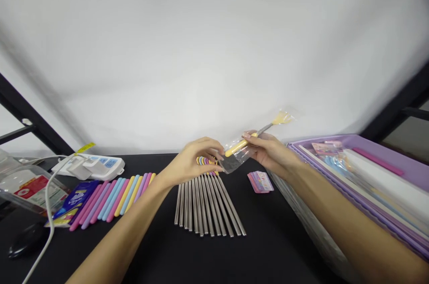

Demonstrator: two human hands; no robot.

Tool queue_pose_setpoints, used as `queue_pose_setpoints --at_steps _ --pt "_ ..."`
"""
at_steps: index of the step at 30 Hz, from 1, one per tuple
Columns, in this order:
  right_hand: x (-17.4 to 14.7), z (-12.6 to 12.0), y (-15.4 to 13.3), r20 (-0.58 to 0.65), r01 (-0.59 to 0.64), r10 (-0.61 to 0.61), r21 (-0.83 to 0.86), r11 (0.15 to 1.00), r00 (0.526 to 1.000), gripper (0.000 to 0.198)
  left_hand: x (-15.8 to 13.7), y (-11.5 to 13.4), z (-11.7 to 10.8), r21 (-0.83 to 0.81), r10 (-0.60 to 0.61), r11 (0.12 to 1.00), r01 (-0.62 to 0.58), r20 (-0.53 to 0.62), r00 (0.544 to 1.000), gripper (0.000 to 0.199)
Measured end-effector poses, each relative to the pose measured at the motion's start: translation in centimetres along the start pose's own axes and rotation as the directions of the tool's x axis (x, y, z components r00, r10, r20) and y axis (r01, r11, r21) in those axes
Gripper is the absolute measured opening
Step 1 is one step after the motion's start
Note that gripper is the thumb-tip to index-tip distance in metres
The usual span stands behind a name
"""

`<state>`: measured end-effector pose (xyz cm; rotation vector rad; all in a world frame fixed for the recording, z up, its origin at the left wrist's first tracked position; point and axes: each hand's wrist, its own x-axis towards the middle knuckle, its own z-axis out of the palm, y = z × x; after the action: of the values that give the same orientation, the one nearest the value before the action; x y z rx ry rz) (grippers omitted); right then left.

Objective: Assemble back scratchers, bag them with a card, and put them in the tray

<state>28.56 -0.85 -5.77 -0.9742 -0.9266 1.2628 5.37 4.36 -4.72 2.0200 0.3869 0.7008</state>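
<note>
My right hand (268, 152) is closed around a clear plastic sleeve (231, 164) with a yellow back scratcher (236, 147) inside. The scratcher tilts up to the right, its metal rod and flared yellow end beyond my fingers. My left hand (197, 158) is at the lower left end of the sleeve, fingers curved and apart; whether the fingertips touch the film is hard to see. Below it, metal rods (208, 205) lie fanned side by side on the black table, their coloured far ends partly behind my left hand.
Coloured handles (110, 199) lie in a row at left, beside a blue packet (78, 201), a white power strip (100, 165), a clear container (30, 185), a cable and a black mouse (28, 239). Small printed cards (260, 182) are stacked at right, near a purple bin (355, 141) of packaged items.
</note>
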Motion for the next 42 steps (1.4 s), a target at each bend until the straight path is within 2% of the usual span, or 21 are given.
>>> queue_pose_setpoints --at_steps 1,2,4,10,13,16,20,23,26,28,33,36,39,42 --pt "0.0 -0.1 0.0 0.024 -0.014 0.014 0.001 1.0 1.0 0.022 0.1 0.1 0.1 0.077 0.046 0.996 -0.043 -0.03 0.999 0.019" --pt "0.0 -0.1 0.1 0.043 -0.027 0.027 -0.001 1.0 0.999 0.022 0.2 0.1 0.2 0.133 0.076 0.989 -0.068 -0.055 0.996 0.014" --pt "-0.1 0.1 0.2 0.082 -0.049 0.05 -0.016 0.999 0.995 0.023 0.3 0.2 0.6 0.14 0.076 0.988 -0.065 -0.074 0.994 0.015" --pt "-0.8 0.5 -0.4 0.204 0.025 0.016 -0.195 0.981 0.979 0.03 0.2 -0.2 2.1 -0.147 -0.111 0.983 0.113 0.021 0.994 0.021" --pt "-1.1 0.5 -0.8 0.22 0.104 -0.012 -0.408 0.907 0.975 0.031 0.2 -0.6 2.9 -0.332 -0.224 0.914 0.231 0.06 0.973 0.028" --pt "-1.3 0.6 -0.8 0.228 0.175 -0.059 -0.529 0.83 0.972 0.038 0.3 -0.9 3.3 -0.382 -0.27 0.88 0.283 0.09 0.959 0.042" --pt "-1.3 1.2 -0.5 0.171 0.14 -0.056 -0.53 0.837 0.984 0.05 0.3 -1.1 3.1 -0.338 -0.32 0.887 0.314 0.039 0.947 0.062" --pt "-1.3 1.7 -0.3 0.144 0.096 -0.026 -0.503 0.859 0.989 0.048 0.3 -1.3 2.9 -0.282 -0.349 0.899 0.337 0.006 0.937 0.047" --pt "-1.2 1.9 -0.2 0.112 0.182 -0.144 -0.552 0.814 0.983 0.036 0.3 -1.3 2.9 -0.179 -0.364 0.916 0.36 0.008 0.931 0.031" --pt "-1.1 1.8 -0.2 0.112 0.24 -0.215 -0.568 0.787 0.97 0.035 0.2 -1.2 3.0 -0.117 -0.359 0.926 0.36 0.033 0.933 0.029" --pt "-1.1 1.4 -0.6 0.217 0.279 -0.187 -0.564 0.777 0.958 0.032 -0.1 -1.5 3.5 -0.096 -0.332 0.935 0.34 0.092 0.939 0.025" --pt "-1.4 1.6 -0.8 0.21 0.283 -0.196 -0.576 0.767 0.958 0.033 -0.1 -1.9 3.9 -0.099 -0.31 0.943 0.316 0.078 0.948 0.025" --pt "-1.4 1.9 -1.1 0.172 0.32 -0.27 -0.528 0.787 0.947 0.039 0.0 -2.3 4.3 -0.061 -0.293 0.954 0.294 0.034 0.956 0.025" --pt "-1.3 1.9 -1.3 0.163 0.36 -0.324 -0.528 0.769 0.932 0.034 0.1 -2.4 4.3 0.018 -0.253 0.967 0.253 0.016 0.967 0.027"
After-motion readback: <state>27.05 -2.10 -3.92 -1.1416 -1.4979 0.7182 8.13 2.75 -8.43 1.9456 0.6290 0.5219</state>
